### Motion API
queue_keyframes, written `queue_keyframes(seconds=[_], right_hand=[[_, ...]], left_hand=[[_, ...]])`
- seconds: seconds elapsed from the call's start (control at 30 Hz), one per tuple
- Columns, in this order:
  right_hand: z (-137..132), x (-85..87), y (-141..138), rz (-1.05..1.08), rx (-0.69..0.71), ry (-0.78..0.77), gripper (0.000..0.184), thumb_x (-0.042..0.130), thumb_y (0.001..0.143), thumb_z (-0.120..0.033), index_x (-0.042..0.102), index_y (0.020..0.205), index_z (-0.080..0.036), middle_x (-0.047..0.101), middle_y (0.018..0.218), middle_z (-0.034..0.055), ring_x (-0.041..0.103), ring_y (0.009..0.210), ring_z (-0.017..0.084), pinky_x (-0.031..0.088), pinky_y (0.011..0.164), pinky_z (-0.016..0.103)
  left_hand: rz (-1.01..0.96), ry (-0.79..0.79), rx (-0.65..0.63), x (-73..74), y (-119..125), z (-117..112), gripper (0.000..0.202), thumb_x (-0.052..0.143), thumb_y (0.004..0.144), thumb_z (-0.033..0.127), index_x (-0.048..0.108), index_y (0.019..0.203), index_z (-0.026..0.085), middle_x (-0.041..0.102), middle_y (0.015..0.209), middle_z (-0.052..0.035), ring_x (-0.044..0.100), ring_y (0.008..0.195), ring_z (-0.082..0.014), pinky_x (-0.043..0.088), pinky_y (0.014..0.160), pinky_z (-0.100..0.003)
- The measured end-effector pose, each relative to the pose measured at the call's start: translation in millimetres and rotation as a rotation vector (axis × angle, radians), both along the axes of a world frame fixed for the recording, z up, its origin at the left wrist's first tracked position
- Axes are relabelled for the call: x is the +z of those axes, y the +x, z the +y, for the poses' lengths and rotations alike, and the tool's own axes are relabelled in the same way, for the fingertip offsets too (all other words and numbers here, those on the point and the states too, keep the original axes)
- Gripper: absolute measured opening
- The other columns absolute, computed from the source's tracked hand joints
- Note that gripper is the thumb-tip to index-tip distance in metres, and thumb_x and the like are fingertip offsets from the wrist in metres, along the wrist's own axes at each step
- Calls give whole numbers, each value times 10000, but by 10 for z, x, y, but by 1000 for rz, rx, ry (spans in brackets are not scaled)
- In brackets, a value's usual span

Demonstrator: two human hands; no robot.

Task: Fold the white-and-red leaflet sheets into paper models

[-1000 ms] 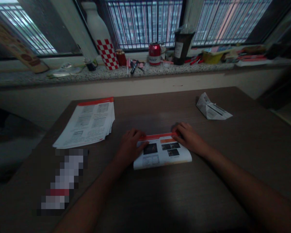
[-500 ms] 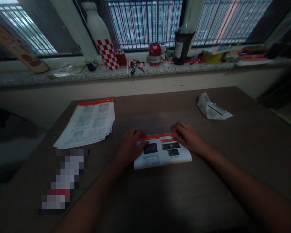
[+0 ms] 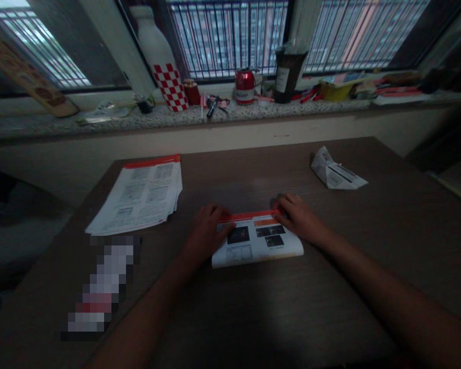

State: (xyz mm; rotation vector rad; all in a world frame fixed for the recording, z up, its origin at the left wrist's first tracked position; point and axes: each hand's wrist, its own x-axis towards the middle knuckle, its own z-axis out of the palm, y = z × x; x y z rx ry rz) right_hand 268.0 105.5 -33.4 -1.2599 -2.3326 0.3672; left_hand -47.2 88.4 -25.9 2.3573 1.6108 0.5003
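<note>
A printed sheet of paper [image 3: 259, 238] lies on the table in front of me, bent over so that its near edge forms a rounded fold. It has a red band along the far edge and small dark pictures. My left hand [image 3: 209, 230] grips the far left corner, thumb on top of the print and fingers curled at the edge. At the far right corner my right hand [image 3: 297, 218] does the same, its thumb pressing on the paper. The fingertips of both hands are partly hidden in shadow.
To the left lies a stack of printed sheets [image 3: 138, 195], with a blurred-out oblong object [image 3: 103, 287] nearer me. A folded paper shape [image 3: 338, 171] sits at the back right. On the windowsill [image 3: 246, 113] stand a checkered bottle [image 3: 171, 87], a red can [image 3: 245, 87] and a dark cup [image 3: 288, 77].
</note>
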Motion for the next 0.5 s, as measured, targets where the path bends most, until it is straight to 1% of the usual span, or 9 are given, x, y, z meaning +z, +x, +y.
queue_keyframes(seconds=[0.17,0.3,0.5], right_hand=[[10,-21,6,-5,4,5,48,621,992,-252,601,1033,-237,622,1046,92,587,973,279,482,860,428],[3,-16,2,-8,-4,4,45,618,999,-265,605,1029,-234,620,1030,87,590,963,275,480,854,416],[3,-11,-8,-10,-9,-3,44,623,995,-255,607,1029,-231,620,1045,90,590,976,277,480,854,412]], left_hand=[[-9,-11,1,16,6,-2,181,691,960,315,678,1116,222,647,1165,-81,593,1113,-310,477,963,-471],[3,11,-7,3,-4,-4,174,689,966,311,671,1114,221,638,1151,-80,592,1095,-307,474,965,-474],[11,32,-24,-19,-30,-8,151,661,989,344,672,1106,248,626,1159,-72,584,1099,-304,482,950,-461]])
